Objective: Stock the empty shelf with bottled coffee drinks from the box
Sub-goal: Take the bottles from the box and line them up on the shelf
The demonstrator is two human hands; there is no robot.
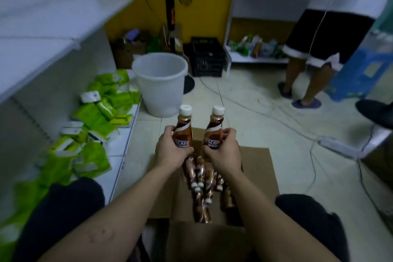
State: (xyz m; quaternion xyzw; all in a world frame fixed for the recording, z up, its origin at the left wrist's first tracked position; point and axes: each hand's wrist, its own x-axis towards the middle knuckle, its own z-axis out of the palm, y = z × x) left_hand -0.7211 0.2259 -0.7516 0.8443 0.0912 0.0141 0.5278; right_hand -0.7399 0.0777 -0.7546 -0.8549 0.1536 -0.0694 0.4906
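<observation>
L hand [171, 151] grips coffee bottle [183, 128] upright; R hand [224, 151] grips 2nd bottle [213, 131] upright, both held above open box [255, 168]. More bottles [202, 185] lie inside box. White shelf [63, 17] at left, green packs [95, 117] on bottom tier.

Glossy plastic bottles [184, 132]; matt cardboard box [259, 168]; smooth plastic bucket [160, 83].
</observation>
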